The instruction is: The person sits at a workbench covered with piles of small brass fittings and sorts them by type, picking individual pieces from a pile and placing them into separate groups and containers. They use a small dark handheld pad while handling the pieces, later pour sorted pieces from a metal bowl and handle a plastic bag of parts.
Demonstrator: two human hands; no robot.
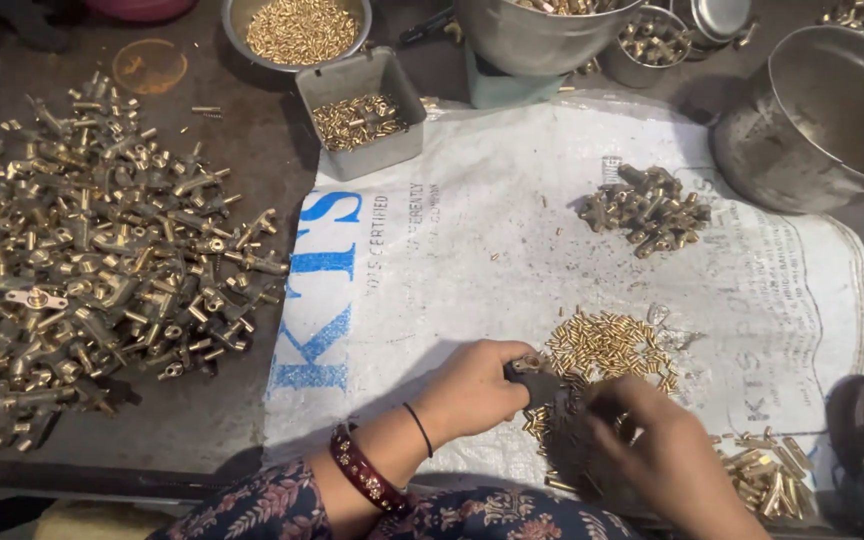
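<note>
My left hand (472, 392) is closed around a small dark brass fitting (532, 380) at the near edge of a white printed sack (472, 240). My right hand (657, 450), blurred by motion, hovers just right of it over a spread of small brass pins (607, 345); whether it holds anything is unclear. A red bangle and a black thread sit on my left wrist.
A large heap of brass fittings (92, 260) covers the floor on the left. A smaller dark pile (647, 208) lies on the sack's far right. A grey tray of pins (362, 115), a bowl of pins (297, 30) and steel pots (832, 110) stand behind. More brass parts (767, 470) lie near right.
</note>
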